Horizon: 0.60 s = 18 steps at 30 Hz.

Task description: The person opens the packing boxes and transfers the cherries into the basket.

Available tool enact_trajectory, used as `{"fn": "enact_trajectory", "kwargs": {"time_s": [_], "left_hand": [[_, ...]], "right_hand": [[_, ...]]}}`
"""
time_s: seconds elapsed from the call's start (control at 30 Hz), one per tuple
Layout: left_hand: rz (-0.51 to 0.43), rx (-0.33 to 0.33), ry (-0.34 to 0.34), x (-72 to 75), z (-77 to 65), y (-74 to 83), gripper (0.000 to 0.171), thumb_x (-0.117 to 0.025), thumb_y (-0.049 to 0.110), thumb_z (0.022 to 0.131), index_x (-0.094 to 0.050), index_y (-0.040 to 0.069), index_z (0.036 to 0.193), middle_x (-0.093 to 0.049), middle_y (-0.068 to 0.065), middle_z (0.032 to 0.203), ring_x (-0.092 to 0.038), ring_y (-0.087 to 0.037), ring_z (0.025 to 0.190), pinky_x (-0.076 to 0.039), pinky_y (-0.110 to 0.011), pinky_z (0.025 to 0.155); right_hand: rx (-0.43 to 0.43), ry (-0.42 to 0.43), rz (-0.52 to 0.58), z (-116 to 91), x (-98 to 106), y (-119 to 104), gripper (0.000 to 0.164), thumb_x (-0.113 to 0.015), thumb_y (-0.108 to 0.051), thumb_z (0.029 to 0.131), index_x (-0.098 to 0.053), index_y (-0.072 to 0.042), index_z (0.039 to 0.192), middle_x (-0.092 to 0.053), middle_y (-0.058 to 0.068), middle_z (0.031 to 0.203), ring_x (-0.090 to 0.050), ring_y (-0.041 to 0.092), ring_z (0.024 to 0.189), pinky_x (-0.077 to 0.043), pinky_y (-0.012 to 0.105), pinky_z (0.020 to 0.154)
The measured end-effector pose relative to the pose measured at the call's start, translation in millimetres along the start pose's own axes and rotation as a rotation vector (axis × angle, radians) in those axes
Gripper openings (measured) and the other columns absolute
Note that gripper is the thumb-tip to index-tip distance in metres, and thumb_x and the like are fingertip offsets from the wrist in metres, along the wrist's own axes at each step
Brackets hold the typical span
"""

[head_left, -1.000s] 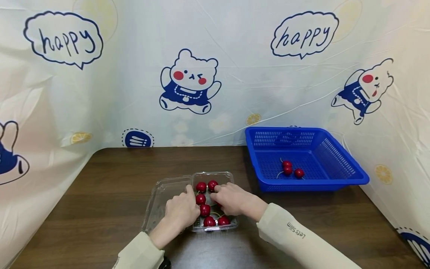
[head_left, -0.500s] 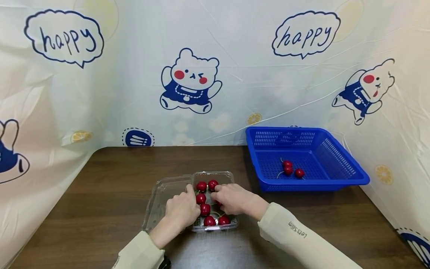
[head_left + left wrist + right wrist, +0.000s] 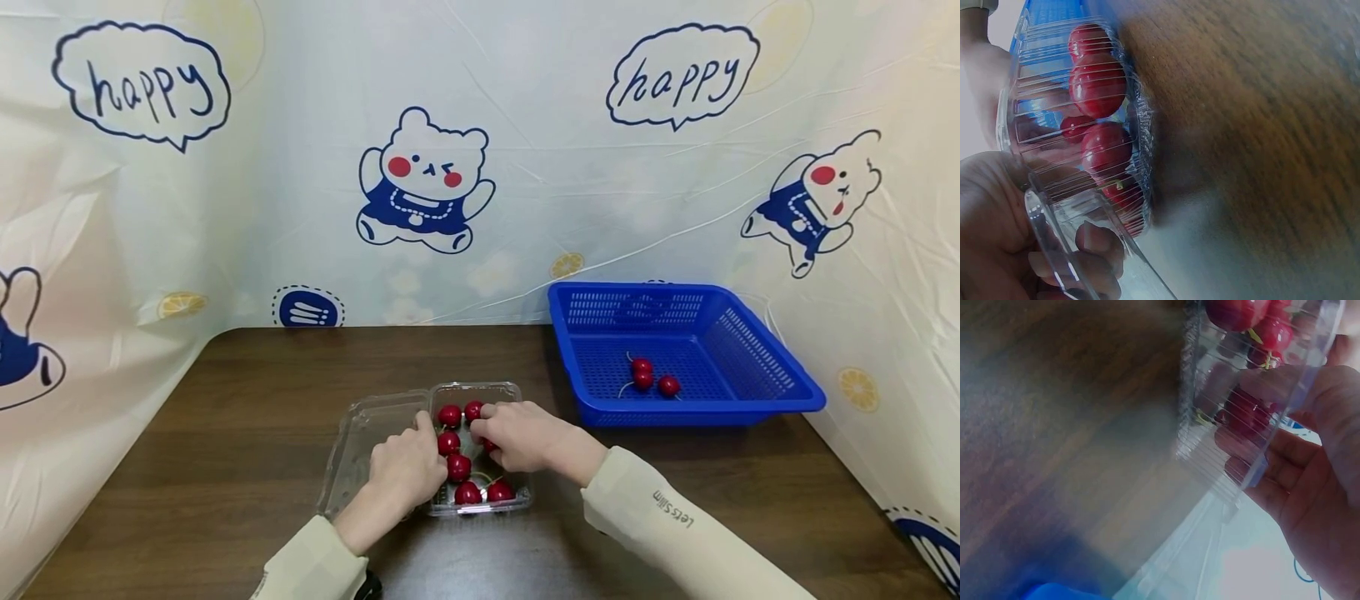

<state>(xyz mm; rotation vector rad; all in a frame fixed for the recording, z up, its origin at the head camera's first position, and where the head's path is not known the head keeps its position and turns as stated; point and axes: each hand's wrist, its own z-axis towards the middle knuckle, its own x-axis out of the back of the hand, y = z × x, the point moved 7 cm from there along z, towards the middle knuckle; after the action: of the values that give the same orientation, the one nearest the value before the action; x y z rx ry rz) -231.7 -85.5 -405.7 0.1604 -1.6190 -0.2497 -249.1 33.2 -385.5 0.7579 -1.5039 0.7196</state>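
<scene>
A clear plastic clamshell box (image 3: 487, 388) lies on the dark wooden table (image 3: 247, 400), its lid (image 3: 367, 437) folded open to the left. Several red cherries (image 3: 450, 416) fill the tray. My left hand (image 3: 408, 467) grips the box at the hinge side; the left wrist view shows that hand (image 3: 997, 212) curled over the clear rim (image 3: 1054, 225) with cherries (image 3: 1097, 84) behind the wall. My right hand (image 3: 498, 429) reaches into the tray. In the right wrist view its fingers (image 3: 1241, 447) and thumb curl round a cherry (image 3: 1247, 409).
A blue mesh basket (image 3: 675, 414) stands at the back right of the table with three cherries (image 3: 642, 379) in it. A cartoon-printed plastic sheet (image 3: 420, 183) walls the table on the back and both sides.
My right hand has shifted slightly toward the far end of the tray, its fingers closing among the cherries. The left hand and the box have stayed put.
</scene>
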Motion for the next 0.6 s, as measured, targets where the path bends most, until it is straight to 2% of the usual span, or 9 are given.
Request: {"fn": "enact_trajectory", "kwargs": {"time_s": [0.33, 0.6], "left_hand": [[-0.01, -0.002, 0.001, -1.0, 0.2, -0.2, 0.041, -0.062, 0.02, 0.079, -0.045, -0.004, 0.108, -0.065, -0.016, 0.068, -0.06, -0.031, 0.054, -0.048, -0.046, 0.048], [-0.01, -0.013, 0.028, 0.2, -0.2, -0.1, 0.037, -0.061, 0.018, 0.078, -0.046, -0.003, 0.104, -0.067, -0.018, 0.07, -0.062, -0.034, 0.056, -0.049, -0.047, 0.048]], "right_hand": [[-0.026, 0.004, 0.005, -6.6, 12.9, 6.2, 0.026, -0.068, -0.012, 0.08, -0.071, -0.017, 0.106, -0.067, 0.003, 0.095, -0.062, 0.015, 0.076, -0.057, 0.034, 0.065], [-0.011, 0.091, -0.017, -13.1, 30.1, 11.3, 0.023, -0.067, -0.012, 0.08, -0.071, -0.016, 0.102, -0.066, 0.002, 0.093, -0.061, 0.017, 0.08, -0.056, 0.037, 0.067]]}}
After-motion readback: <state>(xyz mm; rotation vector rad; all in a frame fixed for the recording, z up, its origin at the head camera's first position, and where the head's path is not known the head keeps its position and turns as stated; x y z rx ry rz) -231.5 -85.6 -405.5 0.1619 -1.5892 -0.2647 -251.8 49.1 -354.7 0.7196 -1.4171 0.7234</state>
